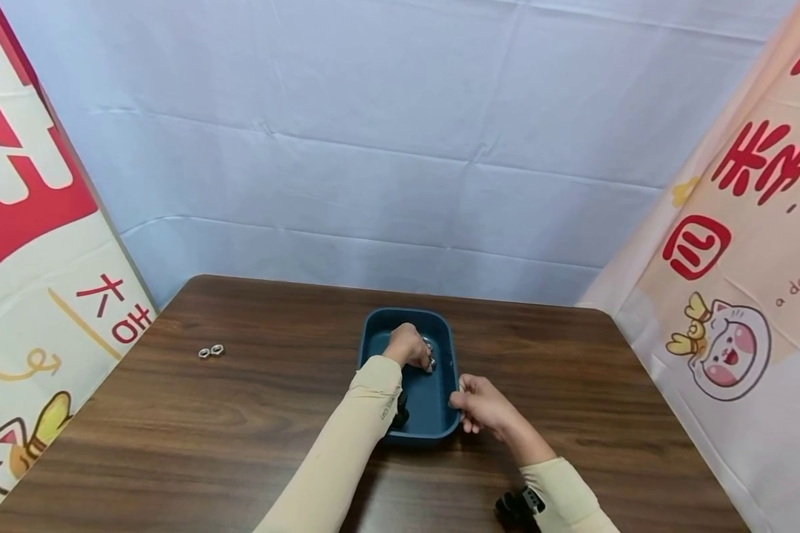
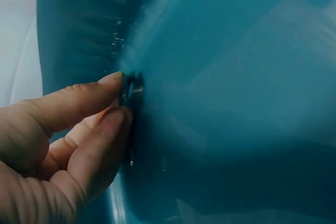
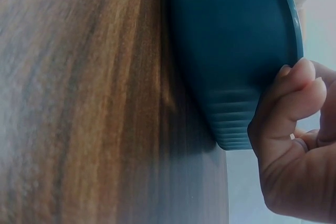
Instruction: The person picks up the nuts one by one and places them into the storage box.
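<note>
A dark blue plastic bin [image 1: 433, 403] stands on the table in the head view. My left hand [image 1: 410, 346] reaches down inside it, over the far part of its floor. In the left wrist view, the thumb and fingertips pinch a small, dark, shiny metal nut [image 2: 134, 88] against the bin's inner surface; its outline is partly hidden. Small metal pieces, likely nuts [image 1: 432, 363], show beside those fingers in the head view. My right hand [image 1: 483, 403] grips the bin's right rim [image 3: 297, 30] between thumb and fingers, outside the near right part.
Two metal hex nuts [image 1: 211, 351] lie close together on the left of the brown wooden table [image 1: 253, 414]. A pale cloth [image 1: 387, 148] hangs behind the table, and printed cloths [image 1: 727, 296] hang at both sides.
</note>
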